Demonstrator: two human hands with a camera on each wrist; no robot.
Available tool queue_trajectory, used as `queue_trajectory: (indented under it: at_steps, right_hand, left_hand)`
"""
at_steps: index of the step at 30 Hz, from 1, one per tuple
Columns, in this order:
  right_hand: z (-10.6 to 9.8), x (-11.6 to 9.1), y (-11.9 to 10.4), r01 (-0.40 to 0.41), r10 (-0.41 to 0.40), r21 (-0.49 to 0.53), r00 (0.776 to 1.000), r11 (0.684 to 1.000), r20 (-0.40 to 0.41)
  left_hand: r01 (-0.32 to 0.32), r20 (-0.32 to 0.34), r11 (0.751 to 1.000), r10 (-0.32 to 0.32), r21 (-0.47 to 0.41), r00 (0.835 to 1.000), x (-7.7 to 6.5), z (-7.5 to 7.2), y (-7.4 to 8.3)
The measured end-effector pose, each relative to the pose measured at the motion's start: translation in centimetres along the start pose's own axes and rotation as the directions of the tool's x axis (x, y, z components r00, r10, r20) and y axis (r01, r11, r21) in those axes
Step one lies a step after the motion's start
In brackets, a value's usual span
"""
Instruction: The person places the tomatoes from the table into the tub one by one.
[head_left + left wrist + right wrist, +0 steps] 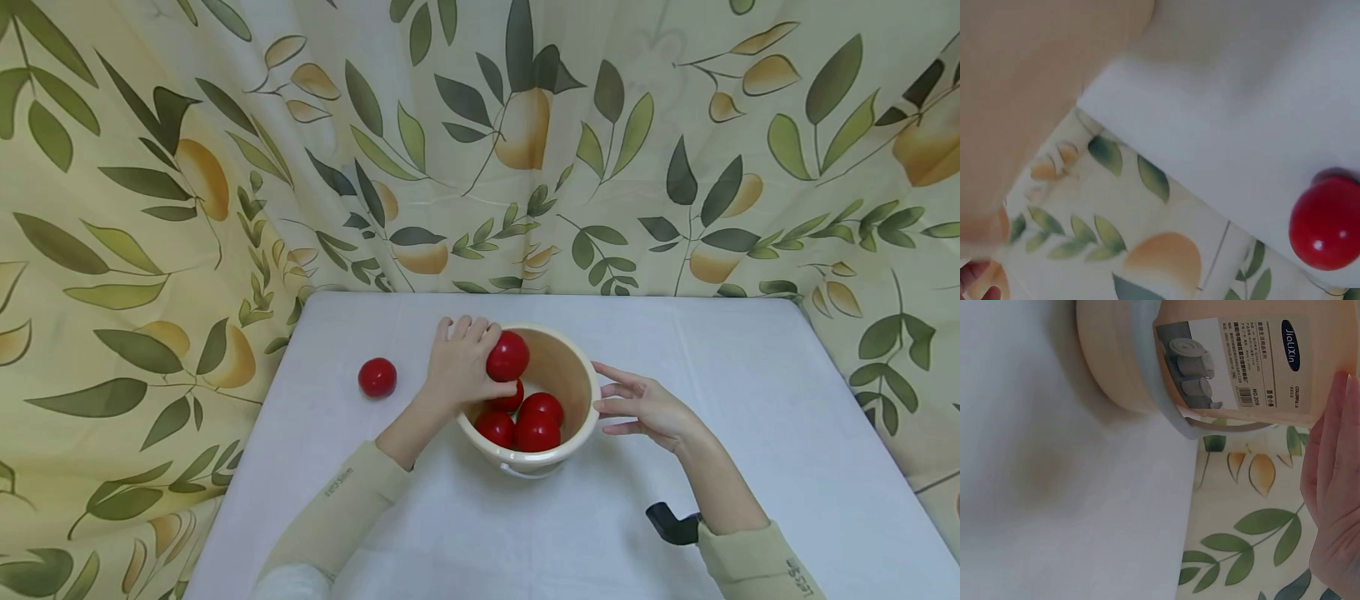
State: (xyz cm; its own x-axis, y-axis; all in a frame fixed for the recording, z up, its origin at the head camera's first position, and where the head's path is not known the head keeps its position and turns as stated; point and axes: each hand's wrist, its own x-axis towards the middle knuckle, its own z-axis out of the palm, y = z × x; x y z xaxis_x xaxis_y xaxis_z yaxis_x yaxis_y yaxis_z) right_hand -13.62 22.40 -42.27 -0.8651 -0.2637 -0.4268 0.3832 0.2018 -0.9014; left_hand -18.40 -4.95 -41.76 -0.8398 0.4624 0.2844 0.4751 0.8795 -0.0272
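Note:
A cream bucket (581, 367) stands upright on the table with several glossy red balls (537, 432) inside. At its left rim my left hand (465, 367) grips another red ball (507, 356) between thumb and fingers, above the bucket's mouth. In the left wrist view the held ball is out of sight. My right hand (648, 408) rests straight fingertips against the bucket's right side. The right wrist view shows a printed label (1241, 365) on that side, and the pale handle (1179, 419) hanging down around the bucket.
One more red ball (377, 377) lies on the white-covered table (712, 350), left of the bucket. Behind the table's far edge hangs a leaf-and-fruit patterned curtain (480, 200). A black device (672, 524) sticks out at the right wrist.

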Motion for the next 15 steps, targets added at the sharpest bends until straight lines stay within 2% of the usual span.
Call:
queue_trajectory:
  at_steps: [4,8,11,15]
  right_hand:
    - [0.0,-0.1,0.0,0.002,-0.002,0.005,1.0,1.0,0.002]
    - [0.0,0.0,0.0,-0.004,0.004,0.001,1.0,1.0,-0.001]
    - [0.0,-0.1,-0.1,-0.004,0.004,-0.007,1.0,1.0,-0.001]
    - [0.1,-0.2,-0.1,0.003,-0.003,-0.006,1.0,1.0,0.004]
  left_hand:
    - [-0.087,0.08,0.995,0.084,0.038,0.993,0.8,1.3,1.5]
    - [-0.173,0.17,0.978,0.152,0.117,0.974,1.5,2.1,2.5]
    - [-0.233,0.231,0.957,0.19,0.174,0.954,2.0,2.4,3.2]
    - [-0.333,0.306,0.906,0.249,0.263,0.919,2.5,2.8,3.8]
